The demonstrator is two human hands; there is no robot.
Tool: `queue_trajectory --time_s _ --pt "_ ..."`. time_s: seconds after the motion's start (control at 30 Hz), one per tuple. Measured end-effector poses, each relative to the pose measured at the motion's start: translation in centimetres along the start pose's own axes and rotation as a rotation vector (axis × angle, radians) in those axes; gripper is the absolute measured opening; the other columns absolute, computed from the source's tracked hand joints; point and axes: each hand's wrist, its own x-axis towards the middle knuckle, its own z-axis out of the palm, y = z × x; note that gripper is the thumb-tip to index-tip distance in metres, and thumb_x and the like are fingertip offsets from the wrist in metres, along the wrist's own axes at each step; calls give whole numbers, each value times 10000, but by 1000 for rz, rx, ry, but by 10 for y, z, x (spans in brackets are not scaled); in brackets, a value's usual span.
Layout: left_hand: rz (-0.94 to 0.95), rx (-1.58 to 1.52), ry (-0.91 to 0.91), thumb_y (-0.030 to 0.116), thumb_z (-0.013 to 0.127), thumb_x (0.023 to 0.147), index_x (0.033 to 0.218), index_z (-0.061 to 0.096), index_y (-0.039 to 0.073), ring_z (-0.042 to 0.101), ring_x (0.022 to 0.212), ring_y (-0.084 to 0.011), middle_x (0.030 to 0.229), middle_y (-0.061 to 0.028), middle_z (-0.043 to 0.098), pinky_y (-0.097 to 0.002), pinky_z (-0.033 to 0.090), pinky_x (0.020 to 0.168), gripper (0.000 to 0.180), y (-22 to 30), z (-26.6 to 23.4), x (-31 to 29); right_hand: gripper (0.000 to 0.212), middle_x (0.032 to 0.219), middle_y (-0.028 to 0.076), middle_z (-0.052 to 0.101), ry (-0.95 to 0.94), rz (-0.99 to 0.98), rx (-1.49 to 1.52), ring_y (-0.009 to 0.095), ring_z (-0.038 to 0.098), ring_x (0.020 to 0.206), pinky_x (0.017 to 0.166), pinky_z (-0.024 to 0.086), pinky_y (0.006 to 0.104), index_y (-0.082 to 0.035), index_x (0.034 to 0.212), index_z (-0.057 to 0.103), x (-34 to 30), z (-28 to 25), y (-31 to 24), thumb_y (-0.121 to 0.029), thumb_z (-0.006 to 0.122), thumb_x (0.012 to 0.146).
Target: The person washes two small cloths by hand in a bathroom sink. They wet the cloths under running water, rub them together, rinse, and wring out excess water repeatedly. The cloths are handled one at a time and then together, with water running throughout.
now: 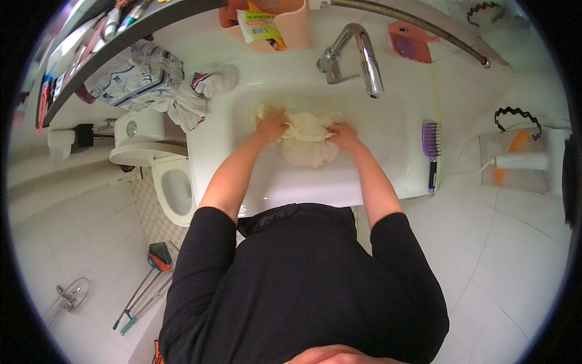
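A cream-white cloth (310, 151) lies bunched in cloudy water in the white sink (397, 170). At its left side my left hand (273, 125) is closed on a fold, with the fingertips partly lost in the cloth and water. My right hand (344, 134) grips the cloth's right edge between thumb and fingers. Between the two hands the fabric is gathered in creases, and its lower part spreads toward me. A chrome faucet (367, 57) arches over the sink, beyond my right hand; no stream shows from its spout.
On the sink's right rim lies a purple hairbrush (431, 145). Crumpled patterned clothing (142, 79) and a white cloth bundle (217, 80) sit on the left rim. A peach bin (294, 27) and a pink soap dish (410, 43) stand behind. The toilet (176, 188) is at left.
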Motion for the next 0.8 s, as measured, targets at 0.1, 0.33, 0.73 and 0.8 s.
queue_trajectory --time_s 0.1,0.33,0.73,0.8 --pt "127 -364 130 211 597 824 933 614 60 475 1086 -311 1191 -150 492 -449 381 898 188 -48 -20 -9 327 751 92 618 128 79 378 187 561 703 634 443 316 -27 799 646 -27 -35 17 -342 701 732" --pt "249 -263 407 125 611 807 858 580 9 487 1007 -327 1077 -169 497 -386 421 823 130 51 -108 -98 223 621 22 529 364 -198 343 97 454 573 534 376 262 -32 849 594 -86 -97 -37 -209 700 763" --pt "852 -633 724 272 721 722 1281 327 13 299 1268 -377 1349 -216 309 -423 311 1013 731 162 -177 -145 89 837 46 634 331 -680 580 102 563 780 698 447 239 11 854 623 -187 -185 -248 -76 622 838" --pt "791 -527 667 369 794 616 1393 136 25 206 1320 -378 1422 -229 193 -446 241 1057 1075 144 -149 -140 114 834 54 630 399 -725 576 97 550 763 679 427 226 3 836 622 -206 -205 -269 -110 635 843"
